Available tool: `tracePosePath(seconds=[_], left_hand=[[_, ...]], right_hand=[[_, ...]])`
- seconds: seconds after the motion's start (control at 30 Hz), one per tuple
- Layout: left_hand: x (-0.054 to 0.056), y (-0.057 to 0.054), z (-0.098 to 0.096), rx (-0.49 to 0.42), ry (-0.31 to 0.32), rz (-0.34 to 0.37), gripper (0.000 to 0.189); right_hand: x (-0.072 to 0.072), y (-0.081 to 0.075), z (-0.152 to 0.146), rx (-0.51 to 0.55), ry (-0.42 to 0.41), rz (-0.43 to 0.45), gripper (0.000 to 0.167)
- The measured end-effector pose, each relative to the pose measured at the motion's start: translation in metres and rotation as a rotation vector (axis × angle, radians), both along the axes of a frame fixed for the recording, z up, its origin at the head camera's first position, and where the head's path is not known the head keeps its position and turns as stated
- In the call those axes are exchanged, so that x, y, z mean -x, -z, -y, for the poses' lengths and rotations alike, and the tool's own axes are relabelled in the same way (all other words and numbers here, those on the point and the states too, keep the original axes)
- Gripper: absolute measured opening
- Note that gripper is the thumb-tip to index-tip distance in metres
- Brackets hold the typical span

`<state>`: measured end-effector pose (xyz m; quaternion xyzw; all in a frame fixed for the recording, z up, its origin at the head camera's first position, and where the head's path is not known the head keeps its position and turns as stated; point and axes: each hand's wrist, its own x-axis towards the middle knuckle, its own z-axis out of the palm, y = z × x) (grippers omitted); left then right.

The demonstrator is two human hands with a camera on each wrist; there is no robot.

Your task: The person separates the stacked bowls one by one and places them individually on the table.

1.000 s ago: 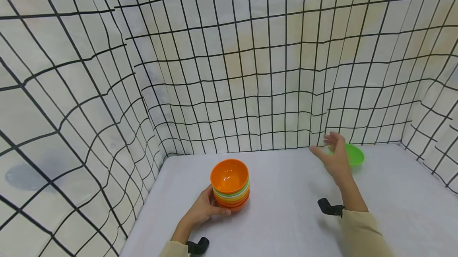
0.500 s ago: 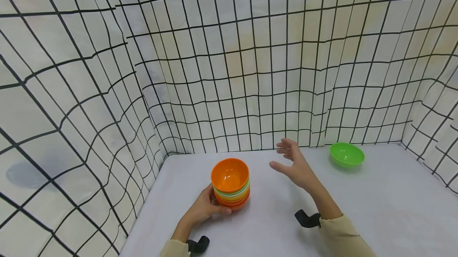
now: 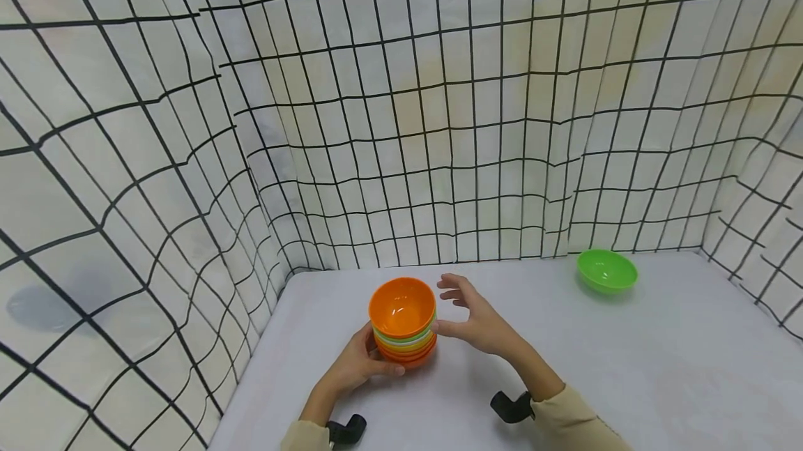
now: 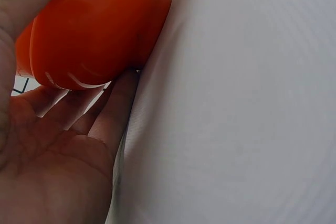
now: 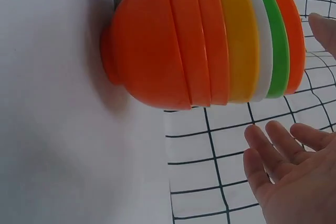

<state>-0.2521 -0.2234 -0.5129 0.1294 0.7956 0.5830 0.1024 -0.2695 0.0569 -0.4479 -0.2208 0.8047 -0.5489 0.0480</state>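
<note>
Left hand holds a stack of bowls, right hand spread beside it

A stack of bowls (image 3: 404, 339) stands on the white table (image 3: 677, 353), closer to the left edge than to the right and a little in from the far edge. The left hand (image 3: 356, 369) holds it low on its left side, thumb round the front near the base and fingers behind. The right hand (image 3: 473, 322) is wide, fingers and thumb apart, just beside the stack's right side; the right wrist view shows its thumb a little clear of the rim.

From the bottom come three orange bowls (image 5: 152, 51), then a yellow bowl (image 5: 241, 35), a white bowl (image 5: 265, 35), a green one and an orange top bowl (image 5: 295, 35), its inside facing up.

Well apart from the stack, a loose green bowl (image 3: 606, 272) sits upright by the far edge, towards the far right corner. Black netting (image 3: 475, 129) over white sheeting rises behind the table. Both arms wear beige sleeves (image 3: 574, 419).
</note>
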Motion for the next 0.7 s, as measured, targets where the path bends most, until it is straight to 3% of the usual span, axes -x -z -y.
tracePosePath(seconds=[0.4,0.7], left_hand=[[0.001,0.003,0.002,0.011,0.012,-0.011,0.088],[0.002,0.003,0.002,-0.006,0.015,-0.007,0.088]], right_hand=[[-0.006,0.005,0.023,0.02,-0.068,0.018,0.089],[-0.003,0.008,0.033,0.035,-0.09,-0.025,0.099]])
